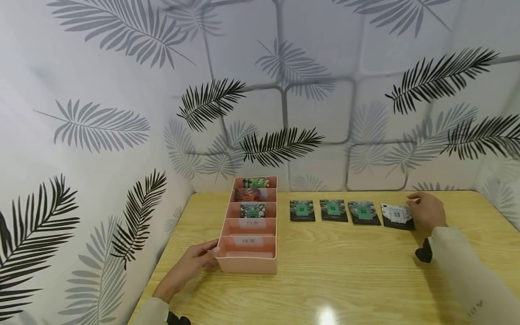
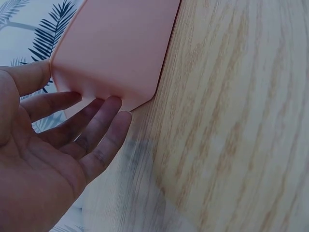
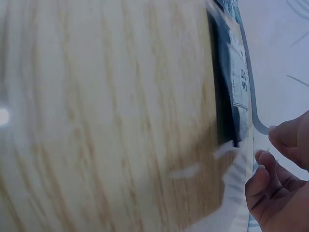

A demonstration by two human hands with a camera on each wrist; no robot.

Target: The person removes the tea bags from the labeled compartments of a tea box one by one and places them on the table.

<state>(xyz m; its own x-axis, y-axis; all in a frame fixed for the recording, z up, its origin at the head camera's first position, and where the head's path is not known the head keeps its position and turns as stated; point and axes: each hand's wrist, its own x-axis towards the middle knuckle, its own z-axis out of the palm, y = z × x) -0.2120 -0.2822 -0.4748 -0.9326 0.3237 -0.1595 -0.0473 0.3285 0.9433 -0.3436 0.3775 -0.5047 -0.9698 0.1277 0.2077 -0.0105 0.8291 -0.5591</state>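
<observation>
A pink divided box [image 1: 248,265] stands on the table, with small packets in its three rear compartments and labels on the two bare front ones. My left hand [image 1: 196,261] touches its front left corner. In the left wrist view, the thumb lies at the rim and the spread fingertips [image 2: 114,102] rest against the wall. To the box's right, three dark packets with green labels lie in a row, ending at a black-and-white packet [image 1: 397,215]. My right hand [image 1: 427,210] is beside this end packet, fingers loosely bent; the right wrist view shows it holding nothing.
The wooden table [image 1: 345,266] meets a leaf-patterned wall covering [image 1: 317,171] right behind the box and packets. A similar covering rises along the table's left edge. In the box are a green packet [image 1: 256,183], a red one [image 1: 247,195] and a dark one [image 1: 253,211].
</observation>
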